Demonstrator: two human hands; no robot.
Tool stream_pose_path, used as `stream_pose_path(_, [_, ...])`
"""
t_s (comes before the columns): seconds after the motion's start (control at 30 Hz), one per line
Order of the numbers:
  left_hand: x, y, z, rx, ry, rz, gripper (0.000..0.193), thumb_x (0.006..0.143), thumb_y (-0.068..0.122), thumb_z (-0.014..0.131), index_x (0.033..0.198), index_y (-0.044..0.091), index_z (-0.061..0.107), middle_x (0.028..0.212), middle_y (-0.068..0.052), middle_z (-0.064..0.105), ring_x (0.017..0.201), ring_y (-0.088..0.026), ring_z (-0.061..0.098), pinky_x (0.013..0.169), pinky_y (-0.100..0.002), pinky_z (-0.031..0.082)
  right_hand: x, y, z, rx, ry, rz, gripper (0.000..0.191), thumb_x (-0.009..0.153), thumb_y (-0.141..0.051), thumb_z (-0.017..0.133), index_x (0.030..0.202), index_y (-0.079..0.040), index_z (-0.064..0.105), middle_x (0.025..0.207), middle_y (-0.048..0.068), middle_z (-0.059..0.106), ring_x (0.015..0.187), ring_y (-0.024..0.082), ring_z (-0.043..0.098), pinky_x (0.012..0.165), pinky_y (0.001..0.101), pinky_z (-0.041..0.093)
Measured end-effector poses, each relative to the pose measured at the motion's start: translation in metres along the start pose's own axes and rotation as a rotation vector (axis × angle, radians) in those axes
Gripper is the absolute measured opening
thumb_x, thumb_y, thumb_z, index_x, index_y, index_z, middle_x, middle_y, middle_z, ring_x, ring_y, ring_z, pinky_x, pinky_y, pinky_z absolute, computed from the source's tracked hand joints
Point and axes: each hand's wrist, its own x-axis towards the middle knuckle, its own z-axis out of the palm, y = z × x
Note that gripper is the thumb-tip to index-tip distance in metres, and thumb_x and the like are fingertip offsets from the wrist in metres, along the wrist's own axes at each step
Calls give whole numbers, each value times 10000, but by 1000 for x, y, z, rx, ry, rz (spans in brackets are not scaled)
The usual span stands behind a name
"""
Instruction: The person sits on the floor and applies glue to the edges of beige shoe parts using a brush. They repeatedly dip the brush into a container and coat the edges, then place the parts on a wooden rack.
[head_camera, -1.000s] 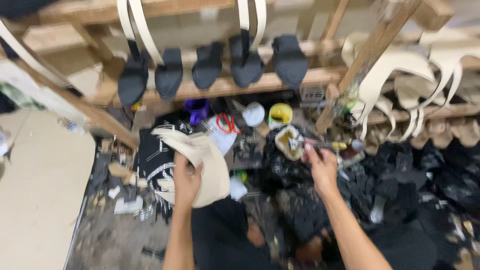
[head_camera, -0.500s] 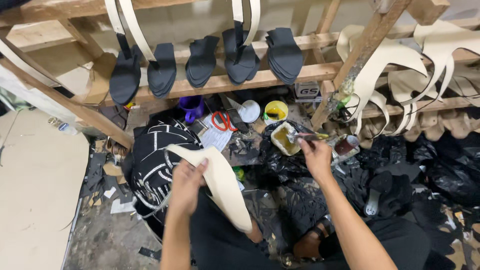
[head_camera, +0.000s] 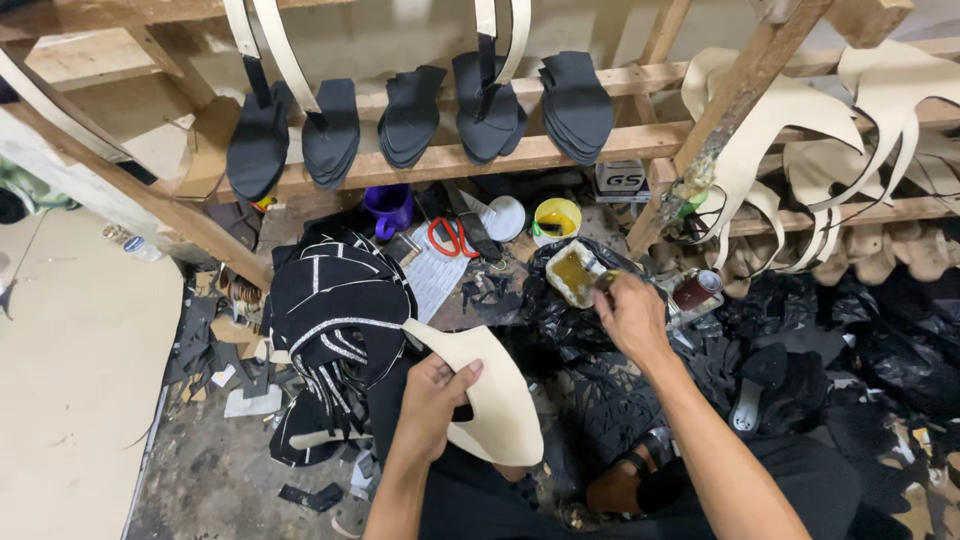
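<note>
On the wooden rack (head_camera: 520, 152) ahead of me I count stacks of black sole-shaped cutouts (head_camera: 410, 115) hung along the rail, with cream straps (head_camera: 268, 40) draped over some of them, and more cream strap pieces (head_camera: 790, 150) hooked on the right side of the frame. Below the rail I note a purple cup (head_camera: 388, 207), red-handled scissors (head_camera: 447, 236), a white round lid (head_camera: 507, 217) and a yellow cup (head_camera: 556, 217), all close together among dark scraps. To the left I log a heap of black fabric with white stripes (head_camera: 335, 320), with the pale floor (head_camera: 70, 380) beyond it and black offcuts (head_camera: 880, 350) piled at far right.
</note>
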Motion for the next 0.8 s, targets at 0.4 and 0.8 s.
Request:
stream_pose_path(0.4, [7, 3, 66, 34, -240, 56, 259, 909, -12, 695, 1162, -55, 665, 1044, -104, 754, 918, -142, 718, 837, -299, 583, -58, -58, -78, 692, 96, 173, 191, 1051, -167, 617, 1138, -29, 716, 875, 83, 652, 818, 177, 575, 745, 322, 469])
stream_pose_path(0.8, [0, 13, 88, 48, -287, 17, 279, 896, -46, 684, 1174, -53, 664, 1052, -101, 757, 908, -146, 720, 827, -301, 588, -56, -90, -118, 439, 143, -164, 136, 986, -94, 619, 1076, -18, 688, 1019, 110, 683, 950, 253, 661, 863, 359, 500])
